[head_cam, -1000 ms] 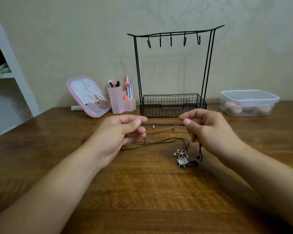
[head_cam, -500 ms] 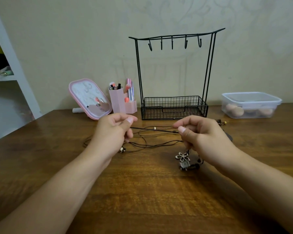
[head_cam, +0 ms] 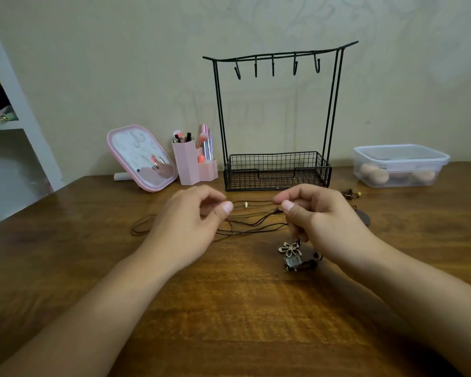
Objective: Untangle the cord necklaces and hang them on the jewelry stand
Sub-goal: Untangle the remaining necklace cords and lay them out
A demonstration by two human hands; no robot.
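Several dark cord necklaces [head_cam: 250, 224] lie tangled on the wooden table [head_cam: 229, 308] in front of the black wire jewelry stand [head_cam: 278, 170], whose hooks [head_cam: 273, 67] are bare. My left hand [head_cam: 188, 221] pinches one cord between thumb and fingertips. My right hand [head_cam: 318, 216] pinches the same cord near a knot. A short stretch with a small white bead [head_cam: 245, 204] spans between the two hands. Below my right hand lie a flower pendant [head_cam: 291, 248] and a square pendant [head_cam: 292, 262]. Loose cord loops trail left past my left wrist.
A pink mirror [head_cam: 142, 157] and a pink brush holder [head_cam: 193, 164] stand left of the stand. A clear lidded box [head_cam: 400, 164] sits at the back right. More pendants [head_cam: 350, 193] lie behind my right hand. A white shelf [head_cam: 14, 123] stands at the far left.
Both hands have lowered a little towards the table and drawn apart slightly. The cord between them has slackened and the white bead now shows clearly.
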